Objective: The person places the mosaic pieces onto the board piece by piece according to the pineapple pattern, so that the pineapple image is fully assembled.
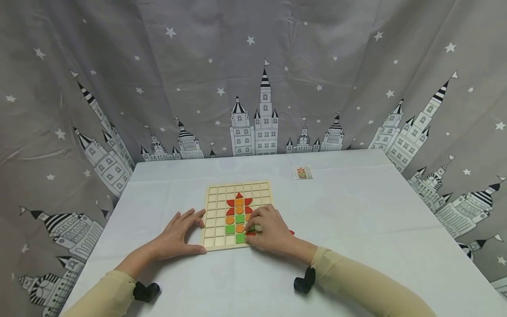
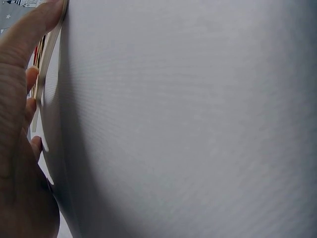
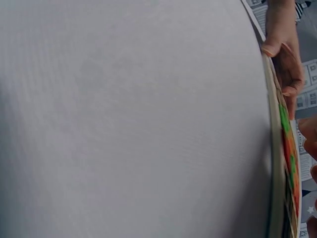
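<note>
A pale square grid board (image 1: pixel 215 211) lies on the white table. Red, orange and green flat pieces form a pattern in its cells, among them a red triangle (image 1: pixel 239 195) and an orange square (image 1: pixel 239 202). My left hand (image 1: pixel 174 235) rests along the board's left edge, thumb by the near corner, fingers spread farther up. Over the board's near right part, my right hand (image 1: pixel 271 231) pinches a small green piece (image 1: pixel 257 228), partly hidden by the fingers. Some cells lie hidden beneath that hand. A bit of red piece (image 1: pixel 292 232) shows just past it.
Farther back on the table (image 1: pixel 356 198), right of the board, lies a small picture card (image 1: pixel 302 172) with a printed grid. A grey curtain (image 1: pixel 190 79) with castles and stars hangs behind and at both sides.
</note>
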Tool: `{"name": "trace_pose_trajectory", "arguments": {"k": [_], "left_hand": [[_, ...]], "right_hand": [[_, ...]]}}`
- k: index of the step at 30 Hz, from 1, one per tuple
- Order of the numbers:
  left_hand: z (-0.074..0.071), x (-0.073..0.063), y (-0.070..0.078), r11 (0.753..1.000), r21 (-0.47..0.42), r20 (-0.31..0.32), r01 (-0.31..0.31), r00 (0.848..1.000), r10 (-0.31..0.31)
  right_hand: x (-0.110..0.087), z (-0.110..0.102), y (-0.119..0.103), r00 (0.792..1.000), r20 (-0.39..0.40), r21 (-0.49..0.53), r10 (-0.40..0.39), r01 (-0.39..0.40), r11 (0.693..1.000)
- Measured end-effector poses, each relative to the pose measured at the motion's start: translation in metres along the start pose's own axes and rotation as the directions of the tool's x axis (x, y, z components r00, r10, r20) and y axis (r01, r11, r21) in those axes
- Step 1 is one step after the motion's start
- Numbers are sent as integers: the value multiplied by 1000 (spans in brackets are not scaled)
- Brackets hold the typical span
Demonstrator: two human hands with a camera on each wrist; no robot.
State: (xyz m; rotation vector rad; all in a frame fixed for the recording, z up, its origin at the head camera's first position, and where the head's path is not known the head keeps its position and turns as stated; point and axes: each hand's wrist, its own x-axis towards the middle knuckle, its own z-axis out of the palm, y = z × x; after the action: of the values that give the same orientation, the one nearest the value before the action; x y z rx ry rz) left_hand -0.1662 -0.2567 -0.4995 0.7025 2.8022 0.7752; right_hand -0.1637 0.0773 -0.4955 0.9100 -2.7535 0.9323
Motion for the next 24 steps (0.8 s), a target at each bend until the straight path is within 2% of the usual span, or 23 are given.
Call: {"name": "trace_pose_trajectory", "arguments": {"k": [8,15,19,24], "left_hand": [[1,0,0,1000,-1,-6,2,1000,-2],[2,-1,0,1000,-1,-7,14,1000,-14],[2,-1,0,1000,0,-8,21,1000,-21],[1,-1,1,1000,5,-9,21,1000,-21]], "right_hand": [[-7,-36,22,997,13,70,73,-73,995],[-29,-64,56,988,-5,-11,155,-155,988],[-42,-69,69,984,8,-37,175,-175,984],[-56,-65,76,985,55,-55,165,-162,985]]}}
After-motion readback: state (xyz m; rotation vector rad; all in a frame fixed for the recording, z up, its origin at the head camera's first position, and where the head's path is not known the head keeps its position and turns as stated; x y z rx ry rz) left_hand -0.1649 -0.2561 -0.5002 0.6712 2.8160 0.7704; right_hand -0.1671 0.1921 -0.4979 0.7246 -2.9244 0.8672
